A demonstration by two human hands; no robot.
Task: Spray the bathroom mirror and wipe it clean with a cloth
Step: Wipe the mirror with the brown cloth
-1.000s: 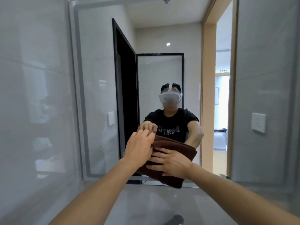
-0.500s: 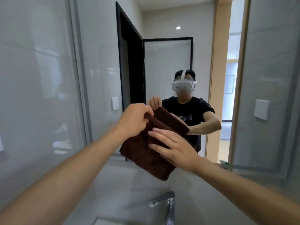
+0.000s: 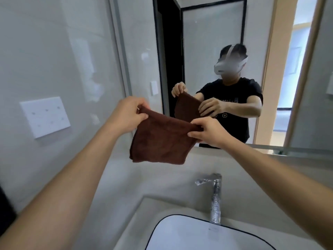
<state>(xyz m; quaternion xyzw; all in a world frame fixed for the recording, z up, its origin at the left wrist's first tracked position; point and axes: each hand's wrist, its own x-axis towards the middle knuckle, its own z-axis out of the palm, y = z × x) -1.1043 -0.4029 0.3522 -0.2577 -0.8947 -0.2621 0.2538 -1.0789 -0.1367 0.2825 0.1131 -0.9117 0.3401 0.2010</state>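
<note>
A dark brown cloth (image 3: 160,139) hangs in the air in front of the bathroom mirror (image 3: 207,42), a little away from the glass. My left hand (image 3: 128,114) pinches its upper left corner. My right hand (image 3: 207,131) pinches the upper right corner, so the cloth is stretched between both hands and droops below them. The mirror reflects a person in a black shirt holding the same cloth. No spray bottle is in view.
A chrome tap (image 3: 214,195) stands below my right arm behind a white basin (image 3: 198,235) set in a pale counter (image 3: 137,204). A white socket plate (image 3: 45,116) sits on the tiled left wall. The mirror's lower edge runs along a narrow ledge (image 3: 281,150).
My hands and the cloth came off the mirror and moved down and back. My right hand went from lying flat on the cloth to pinching its corner. The view tilted down, showing tap and basin.
</note>
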